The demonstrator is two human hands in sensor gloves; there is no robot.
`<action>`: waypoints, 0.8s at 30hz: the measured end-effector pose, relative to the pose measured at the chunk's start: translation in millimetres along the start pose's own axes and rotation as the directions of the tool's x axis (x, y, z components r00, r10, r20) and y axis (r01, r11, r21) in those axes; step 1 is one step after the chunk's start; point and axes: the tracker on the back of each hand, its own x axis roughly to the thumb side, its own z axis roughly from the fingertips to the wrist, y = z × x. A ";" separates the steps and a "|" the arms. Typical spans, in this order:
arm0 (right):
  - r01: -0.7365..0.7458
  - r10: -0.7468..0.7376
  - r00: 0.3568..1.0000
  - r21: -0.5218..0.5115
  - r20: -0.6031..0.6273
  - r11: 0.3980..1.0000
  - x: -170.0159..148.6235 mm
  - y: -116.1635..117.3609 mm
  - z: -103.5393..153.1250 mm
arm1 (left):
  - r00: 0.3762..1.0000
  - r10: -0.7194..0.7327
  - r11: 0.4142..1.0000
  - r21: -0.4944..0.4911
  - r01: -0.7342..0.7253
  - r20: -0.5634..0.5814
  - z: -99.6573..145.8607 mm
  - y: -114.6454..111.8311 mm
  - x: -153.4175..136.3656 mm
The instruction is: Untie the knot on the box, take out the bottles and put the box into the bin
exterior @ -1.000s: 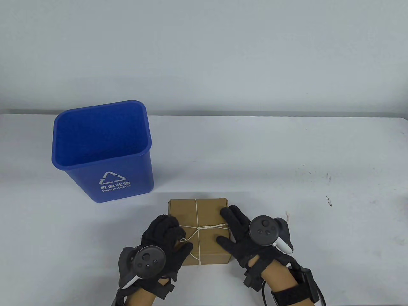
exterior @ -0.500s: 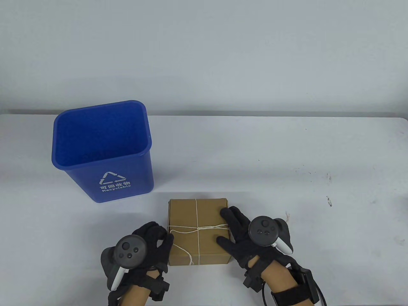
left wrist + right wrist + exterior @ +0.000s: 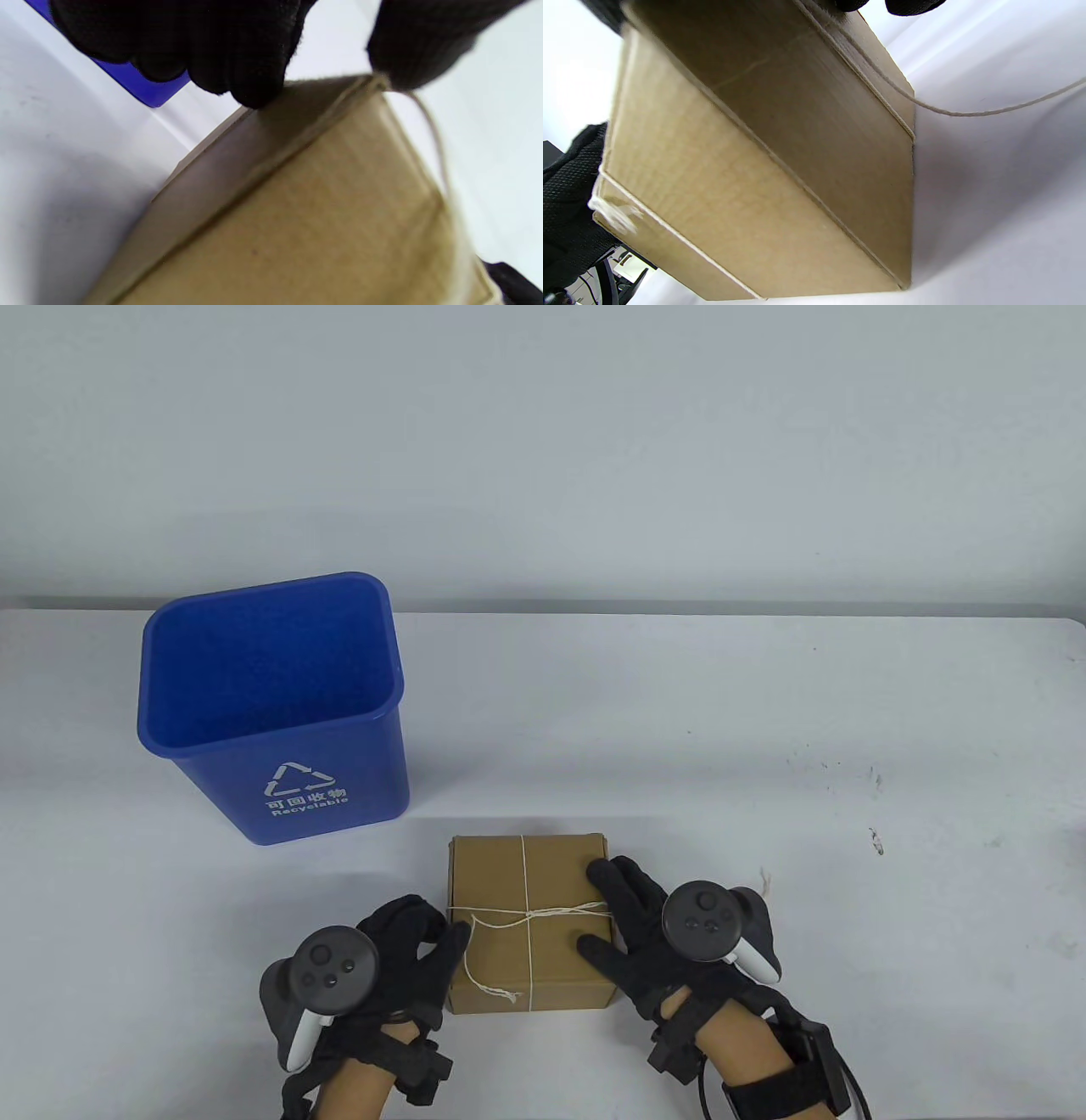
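Table view: the box [image 3: 530, 922] sits on the surface [image 3: 679, 712] at the 6 o'clock edge, with the blue bin [image 3: 271, 704] well apart at its 10 o'clock. The right hand [image 3: 632, 929] lies relaxed and flat, fingers on the lid's 3 o'clock edge and thumb on the lid near the front, pinning the box down. The left hand [image 3: 407, 959] is at the box's 9 o'clock side; from here I cannot tell whether it grips anything. The string [image 3: 527, 899] crosses at a knot [image 3: 533, 913] near the lid's centre, and a loose tail [image 3: 488, 980] trails toward 7 o'clock. Judged from this, the knot is partly loosened but not yet undone. To do it well, keep the flat hand pressing so the box does not slide, and pull the free tail steadily outward, away from the knot, rather than upward.

Left wrist view: here the thumb and a fingertip [image 3: 418, 46] appear to pinch the string at the box's upper edge, a grasp the overhead camera hides.

Right wrist view: the string hugs the box's side wall, and a slack strand [image 3: 988, 111] arcs over the surface beyond it, unseen from above.
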 end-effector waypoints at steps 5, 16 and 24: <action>-0.004 0.004 1.000 0.000 0.001 1.000 0.4 0.4 0.1 | 0.999 -0.054 0.998 0.011 0.054 0.007 -0.4 -1.9 5.9; -0.007 0.007 1.000 -0.002 -0.002 1.000 1.3 0.9 0.4 | 1.000 -0.025 0.997 0.074 0.023 0.019 3.0 0.2 6.9; -0.022 0.022 1.000 -0.002 -0.006 1.000 2.7 1.5 0.4 | 0.976 -0.214 0.975 0.078 0.210 0.039 -1.6 -9.5 21.3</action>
